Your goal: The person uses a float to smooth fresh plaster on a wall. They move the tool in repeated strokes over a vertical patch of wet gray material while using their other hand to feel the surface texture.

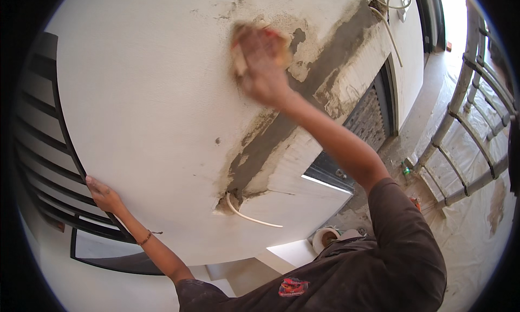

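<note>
My right hand (260, 68), blurred by motion, presses a tan and reddish pad (277, 51), possibly a sponge, against the white wall (151, 90), beside a diagonal strip of grey patching plaster (333, 52) with ragged edges. My left hand (104, 194) grips the edge of a black slatted metal frame (62, 129) at the wall's left side. A pale conduit (254, 221) curves out of a hole at the patch's lower end; more loose cable (392, 36) sticks out at the upper end.
A dark door (367, 117) is set in the wall below the patch. An aluminium ladder (455, 149) stands at right over plastic sheeting (482, 214). A small green bottle (406, 171) is on the floor, and a whitish bucket (324, 239) shows near the bottom.
</note>
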`<state>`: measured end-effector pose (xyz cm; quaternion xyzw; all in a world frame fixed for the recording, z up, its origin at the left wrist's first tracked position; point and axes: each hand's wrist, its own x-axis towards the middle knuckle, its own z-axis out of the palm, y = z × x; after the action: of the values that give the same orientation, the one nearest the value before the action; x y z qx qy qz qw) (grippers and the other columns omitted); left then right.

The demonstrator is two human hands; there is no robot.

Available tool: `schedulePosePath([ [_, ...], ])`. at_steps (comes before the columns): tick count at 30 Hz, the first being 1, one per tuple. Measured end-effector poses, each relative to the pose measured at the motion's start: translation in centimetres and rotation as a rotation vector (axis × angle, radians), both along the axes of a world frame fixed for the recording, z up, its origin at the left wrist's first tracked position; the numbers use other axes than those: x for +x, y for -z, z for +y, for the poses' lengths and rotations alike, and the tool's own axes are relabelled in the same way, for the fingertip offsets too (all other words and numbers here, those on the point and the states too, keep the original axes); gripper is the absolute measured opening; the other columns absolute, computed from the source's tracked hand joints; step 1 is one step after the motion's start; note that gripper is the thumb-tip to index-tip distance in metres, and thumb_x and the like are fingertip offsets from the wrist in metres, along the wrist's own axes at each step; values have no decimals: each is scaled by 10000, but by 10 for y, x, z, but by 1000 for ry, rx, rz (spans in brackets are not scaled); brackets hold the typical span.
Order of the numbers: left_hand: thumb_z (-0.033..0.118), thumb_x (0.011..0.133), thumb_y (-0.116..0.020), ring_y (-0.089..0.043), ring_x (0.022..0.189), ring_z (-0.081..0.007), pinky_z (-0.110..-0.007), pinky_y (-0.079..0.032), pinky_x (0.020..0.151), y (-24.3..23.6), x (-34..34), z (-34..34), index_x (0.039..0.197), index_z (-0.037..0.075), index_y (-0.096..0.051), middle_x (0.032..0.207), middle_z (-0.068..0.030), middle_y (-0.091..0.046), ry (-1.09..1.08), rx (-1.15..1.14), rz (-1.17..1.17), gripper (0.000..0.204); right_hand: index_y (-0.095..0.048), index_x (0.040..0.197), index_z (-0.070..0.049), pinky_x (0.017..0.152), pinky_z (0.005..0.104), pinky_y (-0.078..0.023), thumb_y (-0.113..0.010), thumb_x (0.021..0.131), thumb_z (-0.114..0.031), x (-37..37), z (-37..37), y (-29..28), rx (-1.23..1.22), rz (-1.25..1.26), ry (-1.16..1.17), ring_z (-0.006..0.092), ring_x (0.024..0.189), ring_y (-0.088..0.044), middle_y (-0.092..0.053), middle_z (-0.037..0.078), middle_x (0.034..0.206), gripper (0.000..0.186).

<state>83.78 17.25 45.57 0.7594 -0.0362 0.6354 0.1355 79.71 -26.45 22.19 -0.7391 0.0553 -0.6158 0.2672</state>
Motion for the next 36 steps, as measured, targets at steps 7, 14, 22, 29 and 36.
schedulePosePath([
  [7,708,973,-222,-603,1141,-440,-527,-475,930,-1,6,1,1326,89,-613,1246,-198,-658,-7,-16,-28,813,-128,1579,-55,1236,453,13,-386,1006,-369,-8,-49,45,-5,85,93,284,1527,-91,-129,143,1647,702],
  [14,727,962,-205,-607,1135,-443,-528,-474,943,-7,-1,3,1307,111,-636,1224,-175,-676,-46,-45,-25,827,-218,1556,-44,1235,473,-40,-396,1015,-357,-15,8,37,-301,177,-99,331,1509,-158,-220,175,1615,650],
  [22,757,945,-196,-608,1126,-444,-539,-471,925,-8,-5,-4,1297,107,-643,1203,-180,-683,-49,-57,-4,864,-382,1491,-29,1212,464,-177,-470,998,-275,-21,-74,47,303,209,-156,321,1487,-245,-330,193,1572,559],
  [29,770,937,-195,-604,1124,-451,-539,-463,934,3,7,-12,1277,101,-659,1204,-198,-678,0,-83,17,882,-303,1536,-44,1248,445,-60,-455,995,-338,-13,-94,20,21,-109,41,305,1510,-179,-258,201,1599,634],
  [36,800,917,-172,-597,1128,-459,-544,-455,949,-12,-8,5,1275,70,-655,1191,-209,-679,-58,-103,43,946,-189,1567,-63,1240,476,-4,-414,1015,-345,-25,-32,52,-297,256,-62,325,1507,-177,-202,188,1620,659],
])
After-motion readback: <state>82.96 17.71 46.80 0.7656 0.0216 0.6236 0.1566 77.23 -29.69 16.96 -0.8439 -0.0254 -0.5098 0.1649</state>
